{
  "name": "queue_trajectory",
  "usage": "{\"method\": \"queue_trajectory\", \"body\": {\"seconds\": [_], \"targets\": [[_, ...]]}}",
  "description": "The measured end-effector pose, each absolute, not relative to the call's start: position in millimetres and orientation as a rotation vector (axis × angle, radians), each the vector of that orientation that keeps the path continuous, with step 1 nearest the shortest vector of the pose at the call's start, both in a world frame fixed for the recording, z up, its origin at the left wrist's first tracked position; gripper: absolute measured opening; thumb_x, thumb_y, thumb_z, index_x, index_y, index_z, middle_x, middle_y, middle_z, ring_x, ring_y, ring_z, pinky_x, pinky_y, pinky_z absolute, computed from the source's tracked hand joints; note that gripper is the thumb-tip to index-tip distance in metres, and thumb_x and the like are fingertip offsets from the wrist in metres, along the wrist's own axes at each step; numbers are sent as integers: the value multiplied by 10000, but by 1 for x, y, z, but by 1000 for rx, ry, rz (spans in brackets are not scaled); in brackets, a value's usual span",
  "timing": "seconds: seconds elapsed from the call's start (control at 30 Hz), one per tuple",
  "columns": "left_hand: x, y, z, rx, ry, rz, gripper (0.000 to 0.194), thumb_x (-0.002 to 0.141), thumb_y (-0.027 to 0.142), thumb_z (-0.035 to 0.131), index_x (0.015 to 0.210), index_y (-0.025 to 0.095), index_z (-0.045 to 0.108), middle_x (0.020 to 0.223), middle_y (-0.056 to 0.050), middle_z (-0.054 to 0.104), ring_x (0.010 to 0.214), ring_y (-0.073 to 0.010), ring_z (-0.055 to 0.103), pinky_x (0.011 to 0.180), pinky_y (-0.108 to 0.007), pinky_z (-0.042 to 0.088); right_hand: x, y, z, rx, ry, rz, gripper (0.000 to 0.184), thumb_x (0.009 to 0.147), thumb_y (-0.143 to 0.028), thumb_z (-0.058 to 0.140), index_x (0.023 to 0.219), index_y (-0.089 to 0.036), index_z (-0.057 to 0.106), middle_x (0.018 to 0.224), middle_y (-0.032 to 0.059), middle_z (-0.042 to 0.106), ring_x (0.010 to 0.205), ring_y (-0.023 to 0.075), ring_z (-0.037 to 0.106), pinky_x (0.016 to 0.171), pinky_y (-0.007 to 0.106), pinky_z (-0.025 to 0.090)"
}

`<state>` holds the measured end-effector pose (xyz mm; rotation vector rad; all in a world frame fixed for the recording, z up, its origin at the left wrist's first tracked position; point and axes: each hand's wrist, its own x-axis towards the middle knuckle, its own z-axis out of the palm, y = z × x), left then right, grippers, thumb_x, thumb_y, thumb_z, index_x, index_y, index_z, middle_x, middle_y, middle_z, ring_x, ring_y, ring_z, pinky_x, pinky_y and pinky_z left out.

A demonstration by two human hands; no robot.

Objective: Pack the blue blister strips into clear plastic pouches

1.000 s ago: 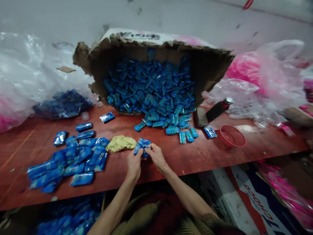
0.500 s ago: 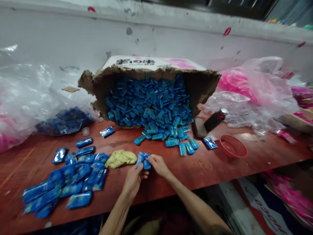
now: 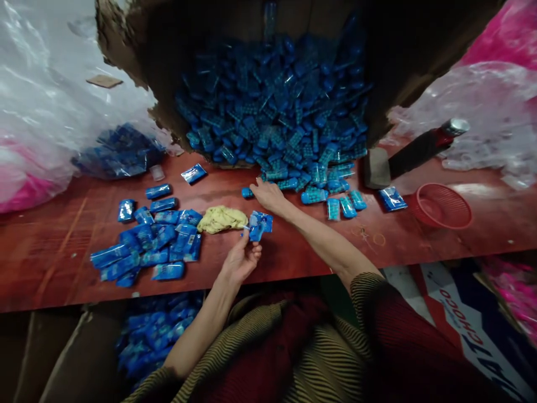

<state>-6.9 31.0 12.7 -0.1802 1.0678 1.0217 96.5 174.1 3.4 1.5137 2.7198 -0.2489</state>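
My left hand (image 3: 242, 260) pinches a blue printed plastic pouch (image 3: 260, 224) by its lower edge, just above the table. At the front of the heap, my right hand (image 3: 268, 195) has its fingers closed around a small blue packet (image 3: 247, 192), partly hidden beneath it. Similar clear-wrapped packets with teal dots (image 3: 314, 195) spill from a torn cardboard box (image 3: 126, 39). A crumpled yellow cloth (image 3: 222, 219) lies beside my left hand. Farther left, several filled blue pouches (image 3: 168, 257) are piled on the table.
On the right are a dark bottle (image 3: 419, 151) leaning on a grey block (image 3: 377, 168), a flat blue pouch (image 3: 392, 198) and a red plastic basket (image 3: 443, 206). Clear plastic bags (image 3: 37, 101) flank the box. More blue pouches (image 3: 157, 330) lie below the table (image 3: 62, 252).
My right hand has left the pouch and moved forward to the packets. My left hand still holds the pouch, which now stands more open. The view has tilted down and closer.
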Motion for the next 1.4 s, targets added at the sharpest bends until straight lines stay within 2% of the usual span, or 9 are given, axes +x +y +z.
{"method": "queue_trajectory", "body": {"seconds": [0.27,0.53,0.67,0.73,0.93,1.03,1.2,1.27,1.4], "targets": [[-4,31,13,-222,1077,997,245,885,247,489,669,135,520,531,0,520,438,-65,490,376,-136,386,109,164,6,1498,2711,-283,426,923,-100,190,1285,-122,414,1217,202,516,918,247,591,719,340,416],[-8,28,15,-259,1085,1009,320,918,231,405,636,130,517,504,0,515,443,-64,505,387,-138,396,151,138,14,1677,2504,-266,432,916,-123,271,1334,-116,382,984,174,650,885,259,608,723,340,388],[-7,26,12,-197,1090,1008,275,891,249,473,649,130,527,506,-2,530,447,-79,532,395,-155,419,167,113,30,1812,2526,-212,469,906,-177,361,1372,-119,361,1086,202,600,998,296,537,804,391,362],[-4,25,11,-151,1112,1041,236,864,259,528,661,139,526,504,1,538,445,-86,541,397,-157,419,163,101,38,1838,2686,-405,492,885,-198,412,1370,-128,370,1150,185,566,1017,277,513,842,390,364],[3,20,7,75,1095,1140,205,770,329,653,734,150,560,522,7,574,465,-99,568,422,-173,431,137,79,22,1639,2501,-2078,593,730,-126,476,1318,-173,412,1091,61,571,743,108,539,714,253,459],[6,16,3,212,1093,1139,295,680,388,724,729,141,570,529,0,588,484,-112,579,439,-190,437,129,73,6,1757,2265,-2448,597,664,-90,438,1255,-169,464,963,27,587,691,96,527,641,222,452],[8,12,1,301,1185,1171,360,560,366,799,715,123,583,544,4,599,481,-104,566,446,-192,429,123,53,-6,2024,2305,-2488,569,684,-84,355,1217,-196,517,700,-28,537,513,86,420,530,209,390],[7,13,1,288,1188,1201,332,555,319,805,703,119,585,553,6,599,487,-98,565,438,-181,420,126,47,-5,2022,2399,-2398,566,729,-89,336,1257,-214,495,711,-26,553,520,92,431,560,221,401],[3,13,0,137,1142,1095,210,670,259,735,698,121,579,544,1,577,477,-91,555,432,-173,423,152,60,8,1427,2608,-2118,453,815,-202,467,1265,-226,507,904,6,627,738,133,560,719,266,444]]}}
